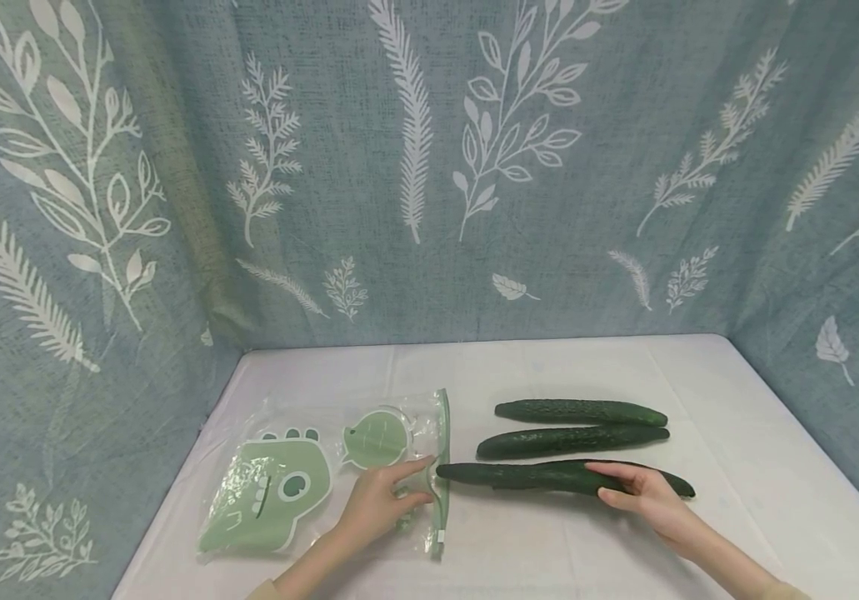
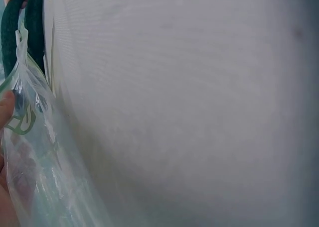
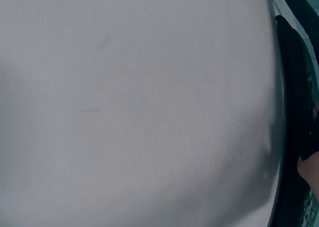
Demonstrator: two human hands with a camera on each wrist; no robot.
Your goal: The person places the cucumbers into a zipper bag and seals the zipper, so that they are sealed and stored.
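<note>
A clear zip-lock bag (image 1: 275,492) with green cartoon prints lies on the left of the table in the head view, its green-edged mouth facing right. My left hand (image 1: 380,504) holds that mouth, thumb and forefinger apart at the edge. The left wrist view shows the bag's clear film (image 2: 47,157) raised beside my thumb. With my right hand (image 1: 646,496) I grip a long dark green cucumber (image 1: 519,476) near its right end. Its left tip reaches the bag's mouth; whether it is inside, I cannot tell. The right wrist view shows cucumber (image 3: 294,97) along the right edge.
Two more cucumbers lie behind the held one, a middle one (image 1: 549,442) and a far one (image 1: 579,411). A white cloth (image 1: 534,550) covers the table. Blue-green patterned curtains (image 1: 444,283) stand behind it and at both sides.
</note>
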